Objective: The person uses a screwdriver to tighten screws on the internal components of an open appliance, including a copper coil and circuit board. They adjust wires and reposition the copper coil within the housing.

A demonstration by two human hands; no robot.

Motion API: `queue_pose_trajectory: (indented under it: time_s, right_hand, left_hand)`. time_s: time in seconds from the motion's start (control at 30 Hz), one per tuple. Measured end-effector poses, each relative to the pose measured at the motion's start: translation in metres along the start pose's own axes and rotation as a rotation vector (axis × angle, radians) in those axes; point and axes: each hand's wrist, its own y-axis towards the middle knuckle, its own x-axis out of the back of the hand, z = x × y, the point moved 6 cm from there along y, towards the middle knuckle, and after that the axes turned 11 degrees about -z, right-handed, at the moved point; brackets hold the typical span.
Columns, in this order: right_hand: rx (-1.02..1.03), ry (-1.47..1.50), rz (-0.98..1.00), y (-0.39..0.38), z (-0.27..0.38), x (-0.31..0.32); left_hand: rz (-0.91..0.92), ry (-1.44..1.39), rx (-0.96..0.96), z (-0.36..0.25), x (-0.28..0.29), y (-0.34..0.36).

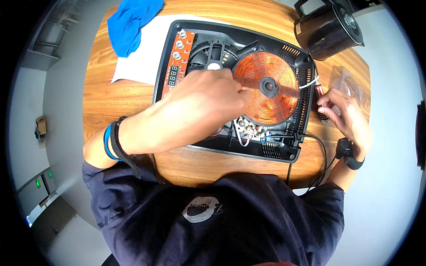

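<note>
**Opened Induction Cooker: Hand and Component Positions**

The left hand (202,104) lies over the middle of the opened induction cooker (230,88). Its fingers (235,95) are curled together, with the tips at the left edge of the copper coil (266,86). Whether they grip anything cannot be told; the hand hides what lies under it. The wrist carries a blue band and a black strap.

The right hand (344,115) rests off the right side of the cooker housing. Its fingers (326,106) are bent inward and pinch a small dark part with red (320,95) just beside the housing wall. A black strap sits on this wrist.

Below the left fingers, at the near edge of the coil, sits a terminal block with wires (248,129). A black power cord (317,146) leaves the near right corner of the housing.

Left of the left fingers stands the orange control board (177,62) with knobs and a digit display. Beyond them lies the black fan (215,55).

Beyond the right fingers lies a clear plastic piece (348,82), and farther on a black kettle-like vessel (328,29) on its side. At the far left of the wooden surface (120,102), a blue cloth (131,22) lies on a white sheet (142,53).
</note>
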Motion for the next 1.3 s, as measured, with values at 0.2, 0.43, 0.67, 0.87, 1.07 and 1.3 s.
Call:
queue_pose_trajectory:
  time_s: [0.2,0.43,0.67,0.87,1.07,1.3]
  right_hand:
    - [0.072,0.012,-0.054,0.044,0.020,-0.007]
    - [0.125,-0.026,-0.150,0.088,0.035,-0.021]
    - [0.244,-0.045,-0.130,0.089,0.045,-0.034]
    - [0.339,0.009,-0.082,0.090,0.056,-0.046]
    - [0.329,-0.041,-0.034,0.096,0.068,-0.046]
    - [0.307,-0.074,-0.066,0.095,0.063,-0.040]
  left_hand:
    - [-0.026,-0.146,0.111,0.014,-0.002,0.001]
    - [0.120,-0.297,0.183,0.032,-0.026,0.013]
    - [0.138,-0.225,0.301,0.008,-0.004,-0.004]
    - [0.231,-0.123,0.313,-0.009,-0.013,-0.024]
    - [0.233,-0.090,0.291,-0.008,-0.016,-0.028]
    - [0.081,-0.098,0.246,-0.001,-0.014,-0.023]
